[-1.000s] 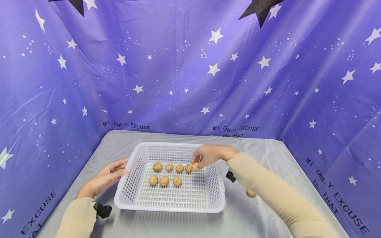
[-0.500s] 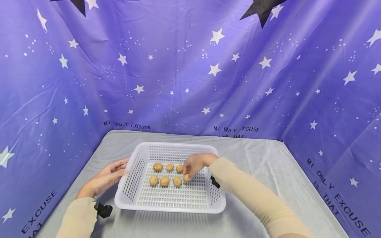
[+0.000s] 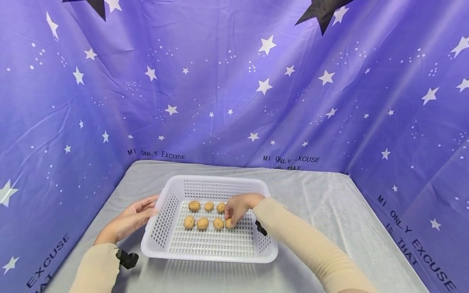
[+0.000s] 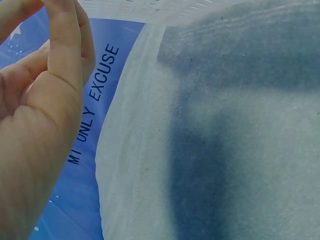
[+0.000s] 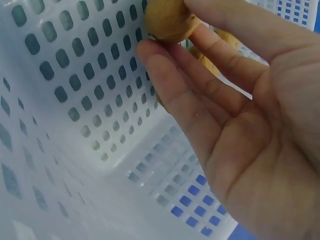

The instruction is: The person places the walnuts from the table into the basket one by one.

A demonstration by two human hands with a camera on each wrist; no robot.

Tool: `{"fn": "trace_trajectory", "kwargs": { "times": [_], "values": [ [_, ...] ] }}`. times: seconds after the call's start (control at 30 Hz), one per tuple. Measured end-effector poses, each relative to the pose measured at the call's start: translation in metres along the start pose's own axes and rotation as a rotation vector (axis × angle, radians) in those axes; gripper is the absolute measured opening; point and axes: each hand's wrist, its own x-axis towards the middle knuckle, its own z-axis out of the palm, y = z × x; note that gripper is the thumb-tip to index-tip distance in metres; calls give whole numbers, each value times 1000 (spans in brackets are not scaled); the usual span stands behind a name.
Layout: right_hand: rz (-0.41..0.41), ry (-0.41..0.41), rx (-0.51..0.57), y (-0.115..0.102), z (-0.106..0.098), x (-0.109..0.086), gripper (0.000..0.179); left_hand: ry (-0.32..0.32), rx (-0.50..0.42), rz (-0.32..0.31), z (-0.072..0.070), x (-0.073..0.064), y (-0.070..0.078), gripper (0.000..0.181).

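My right hand [image 3: 239,207] reaches into a white plastic basket [image 3: 205,258] and pinches a walnut [image 3: 229,223] between thumb and fingertips, low over the basket floor. The right wrist view shows the same walnut [image 5: 169,20] at the fingertips. Left of it in the near row lie three walnuts, the closest walnut [image 3: 218,223] right beside it. Behind is another row with a walnut [image 3: 194,206] at its left end; my right hand hides its right end. My left hand [image 3: 130,217] holds the basket's left rim, thumb tip at the edge.
The basket stands on a table with a grey cloth [image 3: 311,191]. Purple star-printed curtains [image 3: 220,81] enclose the back and both sides. The basket's perforated walls [image 5: 90,60] rise around the right hand.
My right hand has moved left and toward the front of the basket, carrying the walnut from the back row's right end to the near row's right end. The left hand stays put.
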Motion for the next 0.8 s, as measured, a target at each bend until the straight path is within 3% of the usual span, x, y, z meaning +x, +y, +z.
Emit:
{"fn": "trace_trajectory", "kwargs": {
  "times": [0.37,0.63,0.8],
  "values": [
    [10,19,-141,-4,-21,-16,35,-16,-9,24,0,0,1,61],
    [-42,74,-68,1,-45,-47,35,-18,-4,24,-1,0,-1,61],
    [-73,108,-38,15,-52,-73,36,-16,6,21,-1,0,-1,61]
  ]
}}
